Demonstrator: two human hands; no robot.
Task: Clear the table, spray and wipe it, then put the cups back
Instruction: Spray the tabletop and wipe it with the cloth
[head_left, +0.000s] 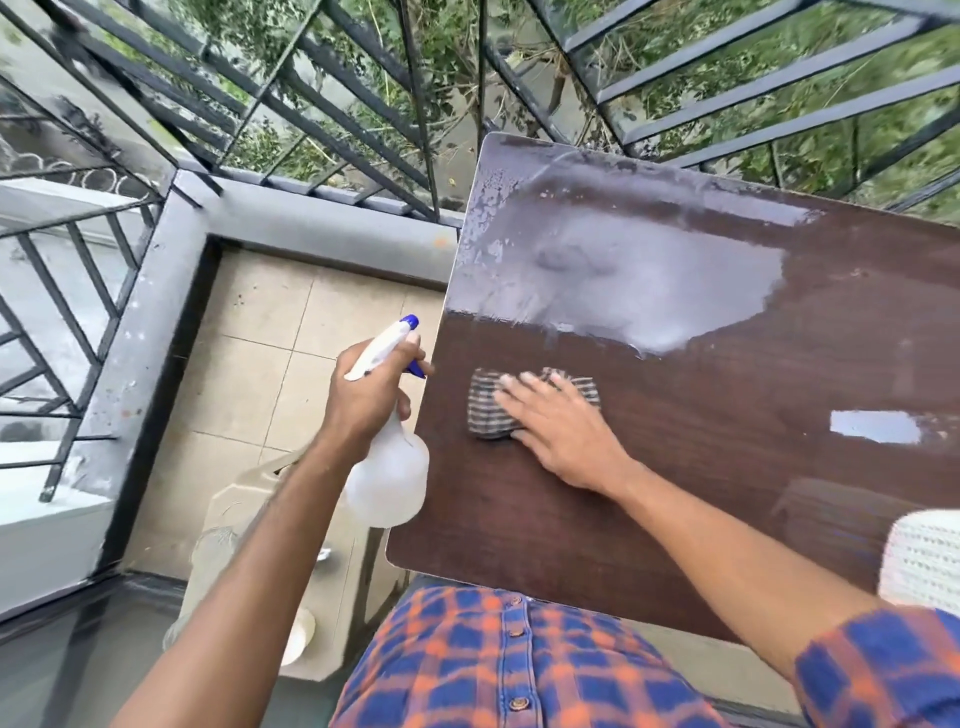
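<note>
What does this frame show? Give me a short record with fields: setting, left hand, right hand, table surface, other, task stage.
setting: balcony, metal railing behind a dark table
left hand: grips the spray bottle just off the table's left edge
right hand: flat, fingers straight, pressing the checked cloth on the table
table surface: wet patch on the far part; no cups in view on it
other: white knitted item at the right edge
task stage: cleared and sprayed, wiping under way

Your bench (727, 467) shows dark wood grain under a smooth, glossy top, filmed wet at the far side. The rag (485, 410) is woven checked cloth. Your spray bottle (389, 478) is translucent white plastic, the railing (332, 78) dark painted metal, and the floor tiles (260, 338) matt.
</note>
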